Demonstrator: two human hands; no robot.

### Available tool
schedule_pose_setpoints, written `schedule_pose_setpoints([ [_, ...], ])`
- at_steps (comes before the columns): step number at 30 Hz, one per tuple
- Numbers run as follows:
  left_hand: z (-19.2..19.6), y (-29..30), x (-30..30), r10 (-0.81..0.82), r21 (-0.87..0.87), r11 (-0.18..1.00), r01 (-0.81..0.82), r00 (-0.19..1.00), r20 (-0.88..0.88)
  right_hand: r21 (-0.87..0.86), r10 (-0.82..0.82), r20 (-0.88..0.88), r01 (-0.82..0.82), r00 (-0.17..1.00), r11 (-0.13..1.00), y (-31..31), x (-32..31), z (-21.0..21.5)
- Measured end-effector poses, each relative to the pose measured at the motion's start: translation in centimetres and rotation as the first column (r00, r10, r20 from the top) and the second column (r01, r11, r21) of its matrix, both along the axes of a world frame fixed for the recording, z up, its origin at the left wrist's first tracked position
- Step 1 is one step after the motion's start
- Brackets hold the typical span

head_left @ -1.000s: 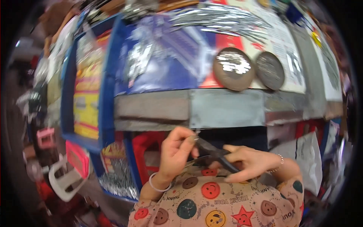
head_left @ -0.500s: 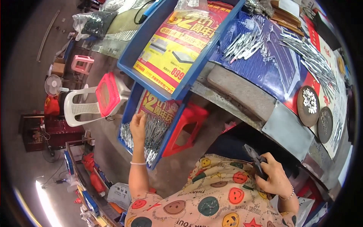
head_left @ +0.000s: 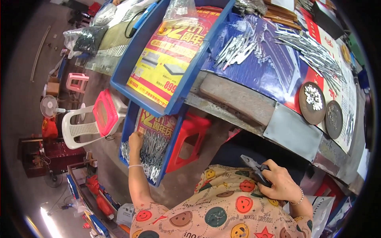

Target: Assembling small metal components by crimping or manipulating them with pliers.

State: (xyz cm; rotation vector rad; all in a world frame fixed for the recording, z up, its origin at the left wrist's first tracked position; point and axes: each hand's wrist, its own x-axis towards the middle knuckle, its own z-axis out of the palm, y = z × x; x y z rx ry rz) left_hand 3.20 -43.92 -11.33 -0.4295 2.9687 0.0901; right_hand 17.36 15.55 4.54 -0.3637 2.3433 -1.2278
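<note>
My right hand (head_left: 279,182) is wrapped round the dark handles of a pair of pliers (head_left: 251,163), with the metal jaws pointing up and left in front of my patterned top. My left arm reaches down to the lower blue bin (head_left: 166,162). There my left hand (head_left: 136,139) is closed at the left side of a heap of thin silvery metal pieces (head_left: 154,148). Its fingertips are mostly turned away, so what they pinch, if anything, is hidden. Printed paper lines the bin beyond the heap.
A larger blue bin (head_left: 174,106) with a plastic bag (head_left: 180,10) in it sits above the lower one. On the workbench lie piles of metal strips (head_left: 238,47) and two round dishes (head_left: 303,113) of small parts. A red stool (head_left: 189,135) and a white chair (head_left: 85,123) stand nearby.
My left hand has moved down from above the heap to the metal pieces at its left side. The pliers stay in my right hand. The whole view has shifted a little.
</note>
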Motion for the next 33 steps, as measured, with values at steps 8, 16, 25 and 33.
schedule_pose_setpoints([
  [8,15.1,18.5,1.8,-0.284,0.531,0.804,0.269,0.957,-0.054,-0.106,-0.028,-0.136,0.013,0.99,0.994,0.9,0.2,-1.6],
  [16,19.1,40.7,-5.8,-0.619,0.491,0.275,0.827,0.543,-0.568,-0.18,-0.126,-0.03,0.118,0.992,0.977,1.3,3.0,-0.9],
  [25,12.3,47.7,-17.0,-0.747,-0.104,0.631,0.768,0.567,-0.348,-0.191,-0.367,0.028,0.365,0.93,0.911,2.6,6.7,-1.8],
  [33,15.4,45.5,-13.3,-0.632,0.32,0.416,0.852,0.523,-0.572,-0.268,-0.348,0.001,0.335,0.938,0.903,2.9,5.1,-1.1],
])
